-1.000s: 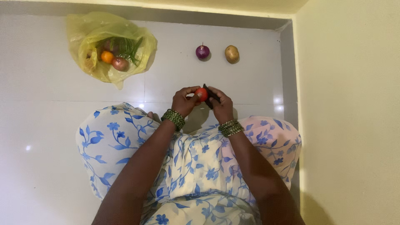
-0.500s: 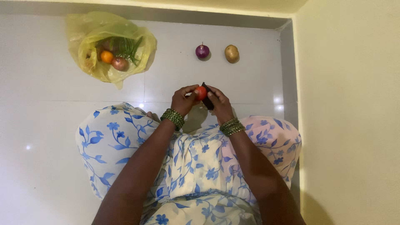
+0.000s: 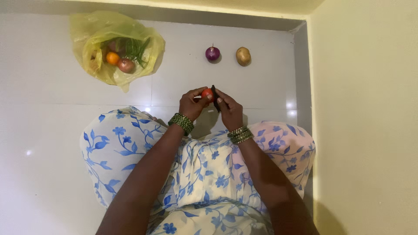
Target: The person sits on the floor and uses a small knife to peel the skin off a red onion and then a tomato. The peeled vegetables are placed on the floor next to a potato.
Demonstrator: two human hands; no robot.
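Little has changed over the last second: both hands, left hand and right hand, stay clasped together on the small red tomato above the lap, with a dark knife pressed beside it.

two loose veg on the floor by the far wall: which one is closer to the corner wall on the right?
The brown potato. It lies right of the purple onion, nearer the yellow side wall; the onion sits on the side of the yellow bag.

My left hand and right hand meet before me, fingers curled inward, both forearms angled forward, wrists bent.
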